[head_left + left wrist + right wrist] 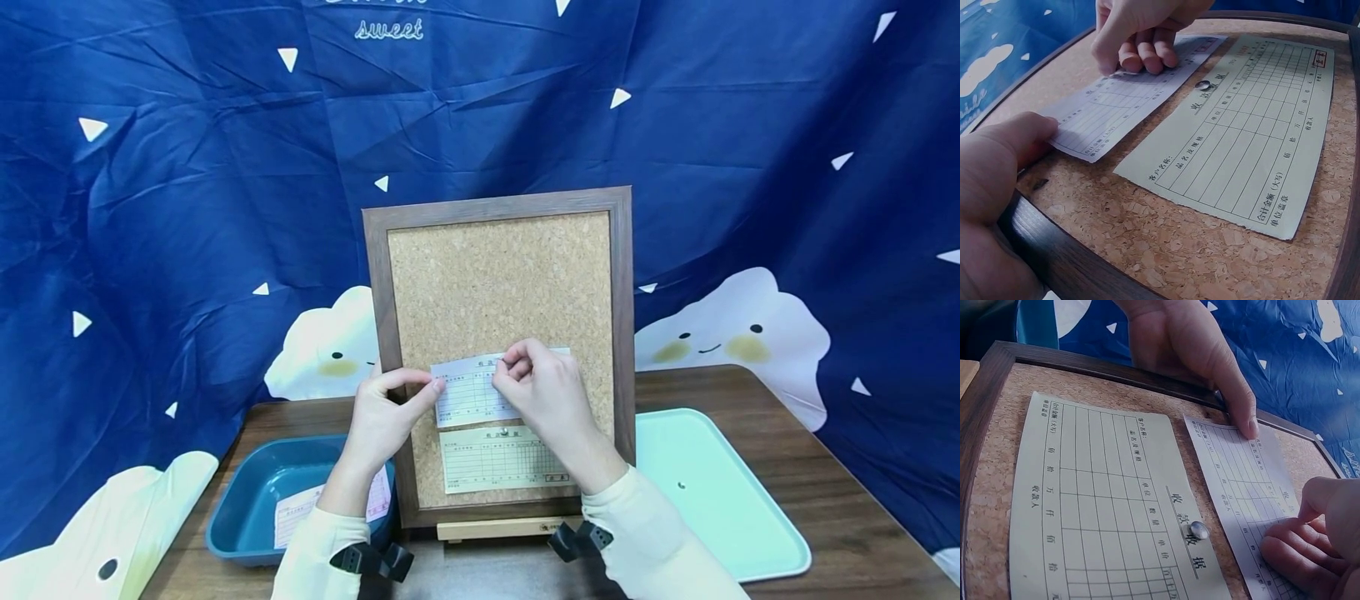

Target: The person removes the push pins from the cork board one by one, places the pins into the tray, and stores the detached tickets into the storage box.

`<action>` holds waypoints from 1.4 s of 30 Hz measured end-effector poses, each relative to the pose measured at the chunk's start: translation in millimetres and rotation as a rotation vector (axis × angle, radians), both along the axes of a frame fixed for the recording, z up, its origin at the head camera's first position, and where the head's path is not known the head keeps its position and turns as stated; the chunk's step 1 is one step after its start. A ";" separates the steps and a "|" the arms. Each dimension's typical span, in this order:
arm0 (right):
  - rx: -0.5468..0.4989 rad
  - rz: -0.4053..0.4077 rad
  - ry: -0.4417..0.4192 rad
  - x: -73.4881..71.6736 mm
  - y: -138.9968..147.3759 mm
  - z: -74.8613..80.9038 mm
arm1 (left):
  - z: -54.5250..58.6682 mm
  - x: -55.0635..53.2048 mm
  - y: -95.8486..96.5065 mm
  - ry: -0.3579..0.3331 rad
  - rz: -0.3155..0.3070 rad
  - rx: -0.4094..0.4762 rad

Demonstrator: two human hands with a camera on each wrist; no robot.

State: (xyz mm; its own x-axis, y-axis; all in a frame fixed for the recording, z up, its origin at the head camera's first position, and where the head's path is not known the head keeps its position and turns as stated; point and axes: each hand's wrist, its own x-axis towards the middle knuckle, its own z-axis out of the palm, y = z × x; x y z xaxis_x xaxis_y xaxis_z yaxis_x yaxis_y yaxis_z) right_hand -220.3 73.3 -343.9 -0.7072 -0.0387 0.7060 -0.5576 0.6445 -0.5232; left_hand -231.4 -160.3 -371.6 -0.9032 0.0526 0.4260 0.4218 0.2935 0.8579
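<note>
A pale lilac receipt slip lies against the upright corkboard, just above a pale green receipt slip. My left hand pinches the lilac slip's left edge between thumb and forefinger. My right hand bends over the lilac slip, thumb and forefinger tips drawn together at the upper middle of the paper, other fingers curled. I cannot tell what, if anything, is between those tips. A silver thumbtack sits through the heading of the green slip.
To the board's left stands a blue tub with more slips in it. A mint-green tray lies to the right. The board's brown frame rests on a light wooden ledge above the dark wooden table.
</note>
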 end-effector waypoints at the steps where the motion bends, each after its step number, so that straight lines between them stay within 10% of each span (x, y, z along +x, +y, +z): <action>1: -0.002 0.002 -0.002 0.1 0.0 0.0 | 0.0 -0.2 0.0 0.000 0.003 -0.002; 42: -0.053 0.074 0.019 3.6 4.5 -4.3 | 3.2 14.6 4.5 -0.053 0.067 -0.015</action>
State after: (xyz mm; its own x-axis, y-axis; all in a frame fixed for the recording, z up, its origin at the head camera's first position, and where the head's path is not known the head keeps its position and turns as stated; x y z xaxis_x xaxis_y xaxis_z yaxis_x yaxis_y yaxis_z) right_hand -216.7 77.8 -348.3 -0.6905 -0.0521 0.7215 -0.6124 0.5730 -0.5447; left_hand -216.8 -155.8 -368.4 -0.9263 -0.0029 0.3767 0.3543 0.3330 0.8738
